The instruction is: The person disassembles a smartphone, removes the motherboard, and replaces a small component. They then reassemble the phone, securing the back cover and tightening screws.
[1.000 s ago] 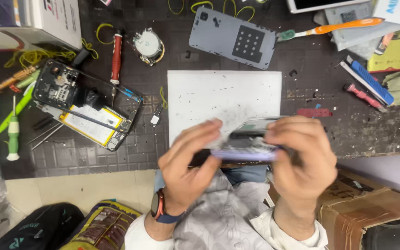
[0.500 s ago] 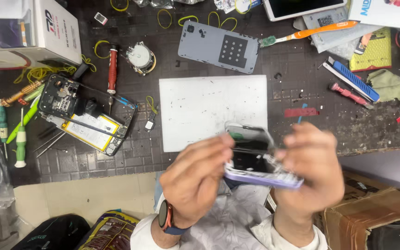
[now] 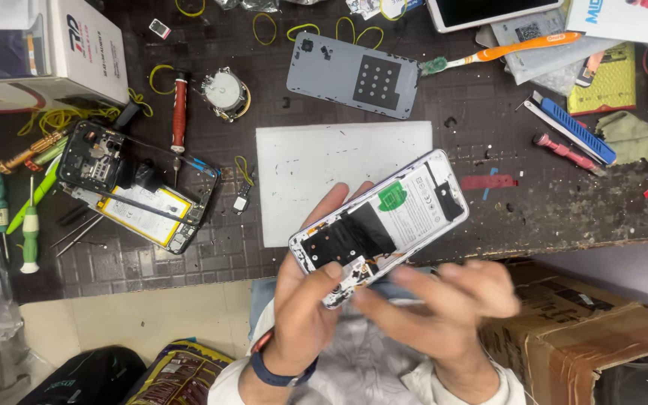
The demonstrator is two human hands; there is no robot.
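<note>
L hand [image 3: 305,296] gripped opened phone [image 3: 381,223], back up, tilted above surface [image 3: 549,202] edge. R hand [image 3: 444,307], blurred, fingers half curled at phone's lower edge; grip unclear. Beyond: white mat [image 3: 316,169], grey back cover [image 3: 352,75], 2nd dismantled phone [image 3: 136,195] at left.

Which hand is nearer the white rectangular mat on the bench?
Left. The left hand reaches fingertips to the white rectangular mat's near edge, holding the opened phone. The right hand sits lower, off the bench.
</note>
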